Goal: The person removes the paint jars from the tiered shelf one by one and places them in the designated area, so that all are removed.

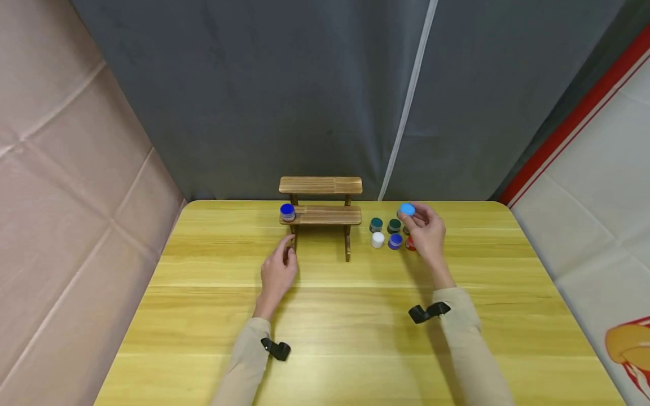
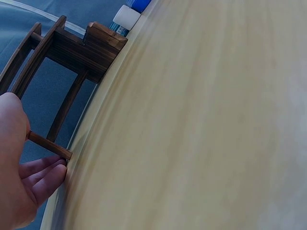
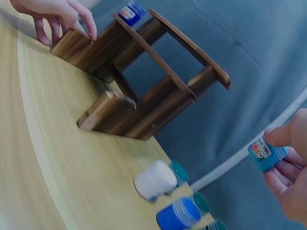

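A small two-tier wooden rack (image 1: pixel 327 215) stands at the back of the table, and a dark blue paint jar (image 1: pixel 287 212) sits on the left end of its lower shelf. My left hand (image 1: pixel 276 276) holds the rack's left leg near the front, thumb and fingers on either side of it in the left wrist view. In my right hand (image 1: pixel 429 238), a light blue paint jar (image 3: pixel 261 154) is pinched between thumb and fingers, raised above the other jars to the right of the rack. Its label faces the right wrist camera.
Right of the rack stand a white jar (image 1: pixel 377 240), a blue jar (image 1: pixel 395 242), a red jar (image 1: pixel 411 243) partly behind my right hand, and green jars (image 1: pixel 376 224). A grey curtain (image 1: pixel 304 101) hangs behind the table (image 1: pixel 335 338).
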Available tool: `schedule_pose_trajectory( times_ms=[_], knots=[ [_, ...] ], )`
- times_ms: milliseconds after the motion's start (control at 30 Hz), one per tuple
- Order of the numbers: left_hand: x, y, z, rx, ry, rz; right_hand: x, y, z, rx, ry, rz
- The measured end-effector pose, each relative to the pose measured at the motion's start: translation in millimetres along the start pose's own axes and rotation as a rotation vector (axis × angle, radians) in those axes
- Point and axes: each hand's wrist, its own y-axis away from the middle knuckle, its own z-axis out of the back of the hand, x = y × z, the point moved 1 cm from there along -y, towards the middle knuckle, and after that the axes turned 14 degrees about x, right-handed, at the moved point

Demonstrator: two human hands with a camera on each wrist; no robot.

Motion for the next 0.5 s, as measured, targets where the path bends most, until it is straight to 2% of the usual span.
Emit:
schedule_pose_trajectory(
  times_ms=[300,500],
  knots=[
    [-0.6,0.3,0.7,-0.006,-0.003,-0.005,-17.2,-0.7,21.1,-0.076,-0.017,-0.077],
    [-1.1,0.1,0.7,-0.008,-0.004,-0.014,-28.8,0.8,33.4,-0.118,-0.009,-0.093]
  ],
)
